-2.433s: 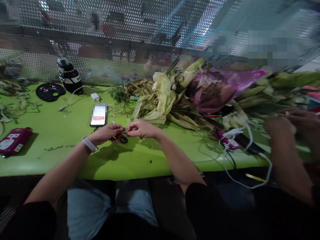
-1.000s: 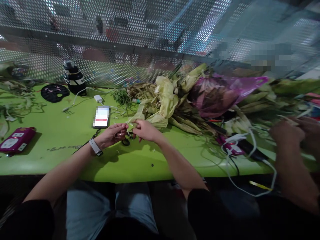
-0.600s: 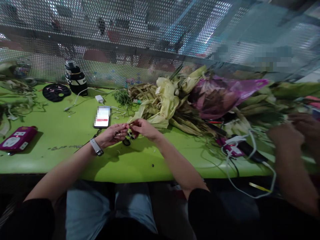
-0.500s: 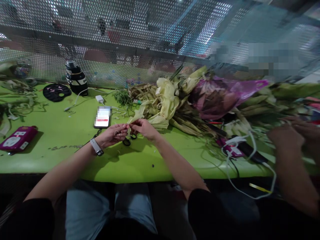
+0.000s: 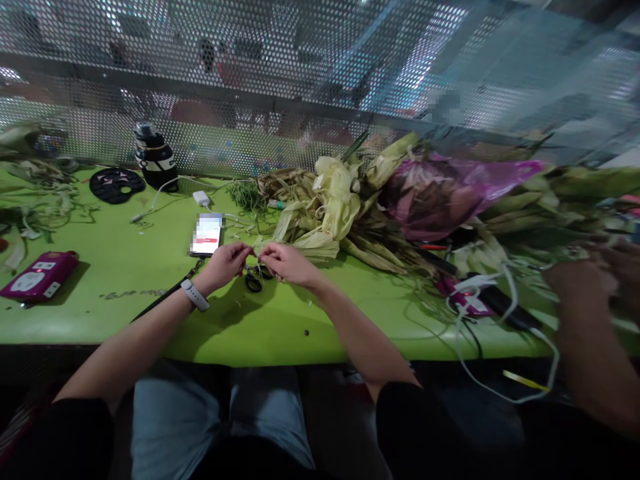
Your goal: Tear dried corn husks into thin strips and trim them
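Observation:
My left hand [image 5: 226,267], with a pale watch on its wrist, is closed in a pinch. My right hand [image 5: 289,263] pinches close beside it, the fingertips of both almost meeting. Between them is a thin, pale strip of corn husk [image 5: 259,243], mostly covered by the fingers. Below the hands, black-handled scissors [image 5: 253,284] lie on the green table [image 5: 215,340]; their blades are hidden. A phone [image 5: 206,237] with a lit screen lies just beyond my left hand. Past my right hand spreads a heap of dried corn husks [image 5: 333,200].
A purple power strip [image 5: 41,275], black palette-shaped piece [image 5: 117,185] and dark bottle [image 5: 156,160] stand left. A pink plastic bag [image 5: 430,197] rests on the husks. White cables [image 5: 500,393] hang over the front edge near a co-worker's arm [image 5: 583,320]. Perforated metal mesh [image 5: 280,73] closes the back.
My left hand has turned from palm up to back up, its fingers now closed in a pinch. Less of the husk strip shows between my hands. The view has shifted slightly.

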Available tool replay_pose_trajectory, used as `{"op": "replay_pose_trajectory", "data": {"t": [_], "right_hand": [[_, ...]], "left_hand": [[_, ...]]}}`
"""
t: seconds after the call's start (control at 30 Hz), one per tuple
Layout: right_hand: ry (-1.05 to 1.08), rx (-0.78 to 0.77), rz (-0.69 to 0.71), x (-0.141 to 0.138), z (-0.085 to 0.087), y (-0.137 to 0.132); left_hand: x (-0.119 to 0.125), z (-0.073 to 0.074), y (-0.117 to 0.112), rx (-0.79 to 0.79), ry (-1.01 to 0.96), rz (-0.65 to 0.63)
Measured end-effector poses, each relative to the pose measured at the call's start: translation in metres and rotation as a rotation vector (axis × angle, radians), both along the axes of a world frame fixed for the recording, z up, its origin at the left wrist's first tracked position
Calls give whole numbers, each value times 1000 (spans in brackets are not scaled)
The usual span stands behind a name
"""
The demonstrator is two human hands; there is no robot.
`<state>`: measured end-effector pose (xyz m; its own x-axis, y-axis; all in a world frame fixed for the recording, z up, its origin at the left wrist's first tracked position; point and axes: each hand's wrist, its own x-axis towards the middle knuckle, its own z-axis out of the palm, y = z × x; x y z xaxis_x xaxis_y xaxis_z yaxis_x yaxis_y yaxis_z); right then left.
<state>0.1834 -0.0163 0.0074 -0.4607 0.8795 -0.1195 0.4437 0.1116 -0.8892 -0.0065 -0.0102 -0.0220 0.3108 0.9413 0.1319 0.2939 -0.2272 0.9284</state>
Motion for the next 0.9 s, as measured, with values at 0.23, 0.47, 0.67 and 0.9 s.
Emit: {"op": "replay_pose_trajectory", "data": {"t": [0.23, 0.47, 0.67, 0.9], "right_hand": [[-206, 475, 41, 6, 7, -6], [-138, 550, -97, 11, 11, -7], [9, 100, -179, -11, -9, -2], [280, -110, -171, -15, -14, 3]], "left_hand": [[-1, 4, -3, 230, 105, 71], [-5, 4, 2, 140, 84, 58], [1, -2, 1, -59, -232, 32], [4, -6, 0, -47, -258, 35]]}}
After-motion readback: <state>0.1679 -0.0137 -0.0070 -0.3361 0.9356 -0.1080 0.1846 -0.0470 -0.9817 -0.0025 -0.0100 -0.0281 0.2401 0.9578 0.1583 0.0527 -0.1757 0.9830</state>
